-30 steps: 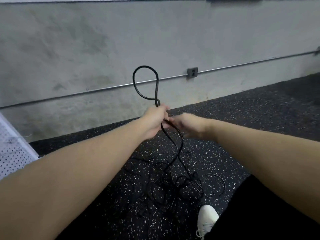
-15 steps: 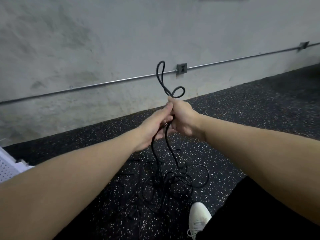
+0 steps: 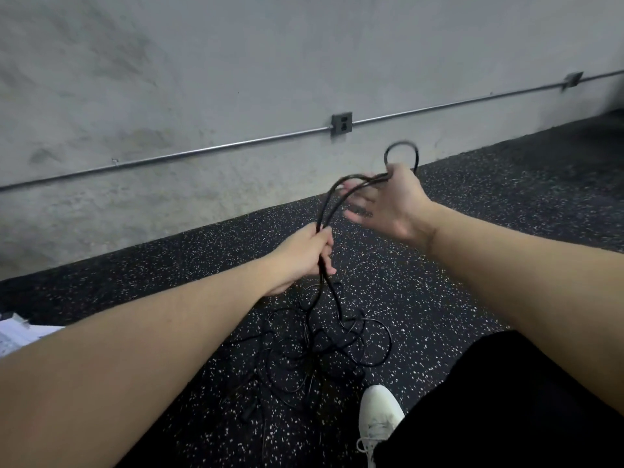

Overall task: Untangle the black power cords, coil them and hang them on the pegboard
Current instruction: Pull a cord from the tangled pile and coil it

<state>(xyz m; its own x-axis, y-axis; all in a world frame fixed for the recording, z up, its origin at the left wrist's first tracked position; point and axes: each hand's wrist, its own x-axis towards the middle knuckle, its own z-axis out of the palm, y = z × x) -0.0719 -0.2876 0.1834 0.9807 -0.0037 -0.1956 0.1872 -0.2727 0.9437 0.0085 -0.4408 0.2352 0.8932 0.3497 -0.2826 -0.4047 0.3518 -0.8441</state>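
Above the speckled black rubber floor (image 3: 422,275), your left hand (image 3: 300,255) has its grip clamped around a doubled length of thick black power cord (image 3: 332,201), while your right hand (image 3: 391,204) pinches a small loop of it at the fingertips, other fingers spread. More thin black cords (image 3: 324,346) lie tangled below, beside your white sneaker (image 3: 378,413).

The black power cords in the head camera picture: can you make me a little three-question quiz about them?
1. True or false: the left hand grips the thick black power cord.
2. Where does the tangled pile of black cords lie? A) speckled black rubber floor B) a table
3. Fill in: a cord loop sticks up above the ___ hand.

Key: 1 true; 2 A; 3 right.
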